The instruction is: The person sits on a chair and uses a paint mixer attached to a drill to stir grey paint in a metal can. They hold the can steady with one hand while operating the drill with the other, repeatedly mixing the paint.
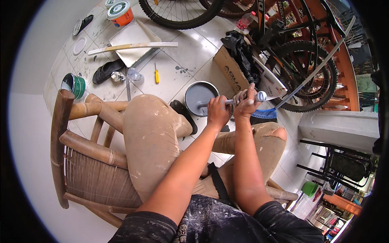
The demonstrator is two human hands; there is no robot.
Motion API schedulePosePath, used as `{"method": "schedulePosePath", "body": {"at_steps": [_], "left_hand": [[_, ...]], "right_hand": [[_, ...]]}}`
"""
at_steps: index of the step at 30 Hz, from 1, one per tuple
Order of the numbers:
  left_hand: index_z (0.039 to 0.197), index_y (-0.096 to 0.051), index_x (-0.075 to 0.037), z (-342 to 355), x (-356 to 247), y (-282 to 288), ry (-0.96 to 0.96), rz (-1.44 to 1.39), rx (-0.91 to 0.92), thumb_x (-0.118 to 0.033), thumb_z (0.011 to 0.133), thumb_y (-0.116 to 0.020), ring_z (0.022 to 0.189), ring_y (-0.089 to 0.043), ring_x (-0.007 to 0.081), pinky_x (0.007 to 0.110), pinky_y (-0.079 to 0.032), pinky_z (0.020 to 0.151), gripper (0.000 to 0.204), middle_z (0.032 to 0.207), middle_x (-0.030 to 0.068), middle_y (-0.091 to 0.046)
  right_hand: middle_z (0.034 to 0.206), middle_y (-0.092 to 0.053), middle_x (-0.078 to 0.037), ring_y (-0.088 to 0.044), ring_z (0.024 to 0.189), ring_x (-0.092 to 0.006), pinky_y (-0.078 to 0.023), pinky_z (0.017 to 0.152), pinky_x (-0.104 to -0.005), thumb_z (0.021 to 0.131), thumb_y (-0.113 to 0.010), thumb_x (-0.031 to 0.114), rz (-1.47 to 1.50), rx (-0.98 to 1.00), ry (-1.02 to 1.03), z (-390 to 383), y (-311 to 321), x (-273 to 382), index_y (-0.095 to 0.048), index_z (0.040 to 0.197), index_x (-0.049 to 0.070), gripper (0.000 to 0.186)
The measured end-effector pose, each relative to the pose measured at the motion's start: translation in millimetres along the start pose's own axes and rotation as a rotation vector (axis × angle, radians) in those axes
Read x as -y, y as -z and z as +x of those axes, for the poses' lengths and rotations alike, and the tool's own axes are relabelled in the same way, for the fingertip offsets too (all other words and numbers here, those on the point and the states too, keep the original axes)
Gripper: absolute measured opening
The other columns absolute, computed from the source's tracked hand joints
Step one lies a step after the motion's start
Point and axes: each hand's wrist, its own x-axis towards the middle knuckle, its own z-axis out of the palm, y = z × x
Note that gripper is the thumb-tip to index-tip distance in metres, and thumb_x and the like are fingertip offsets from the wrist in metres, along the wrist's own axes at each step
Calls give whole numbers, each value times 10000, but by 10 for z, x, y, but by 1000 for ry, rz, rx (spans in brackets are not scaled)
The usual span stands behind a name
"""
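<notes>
A grey-painted stick (243,99) runs from my hands down into a round bucket of grey paint (200,97) on the tiled floor between my knees. My left hand (219,111) is closed around the stick near the bucket. My right hand (246,101) grips the same stick higher up, close to its pale rounded end. I sit on a bamboo chair (77,141), with paint-stained beige trousers over both legs.
A black bicycle (308,65) stands at the right beside a cardboard box (227,67). On the floor ahead lie a white tray (131,38), a long pale board (133,46), a yellow screwdriver (156,73), an orange tub (120,13), a green paint can (75,85) and a black sandal (107,71).
</notes>
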Motion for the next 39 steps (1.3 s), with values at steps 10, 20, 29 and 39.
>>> {"method": "schedulePosePath", "body": {"at_steps": [10,20,29,39], "left_hand": [[985,-589,-43,555,-847,291,-263,-125,-236,-175,944,-634,1014,-609,434,570,-438,1026,146,977,199,-654],[1019,-625,-68,186,101,-7,-42,-12,115,-238,963,-655,1063,-667,409,559,-477,921,181,1019,163,-728],[1001,-625,-59,318,-581,137,-171,72,-2,-139,898,-682,1025,-624,382,504,-457,946,142,1003,149,-699],[1136,-628,-48,133,-24,-9,66,174,284,-237,949,-652,1136,-662,362,562,-415,1043,267,1107,170,-724]], "right_hand": [[557,-412,4,-379,465,-101,-316,461,-274,1111,-614,211,-27,334,212,214,-521,842,-505,739,90,406],[535,-449,26,-407,433,-86,-316,425,-290,1061,-678,219,-220,90,99,103,52,-267,-527,662,93,445],[545,-389,-7,-358,419,-131,-341,422,-315,1054,-653,312,113,27,9,196,-59,578,-451,769,136,391],[548,-407,27,-397,403,-111,-327,398,-288,1044,-689,261,-164,-151,25,150,121,-218,-542,746,110,365]]}}
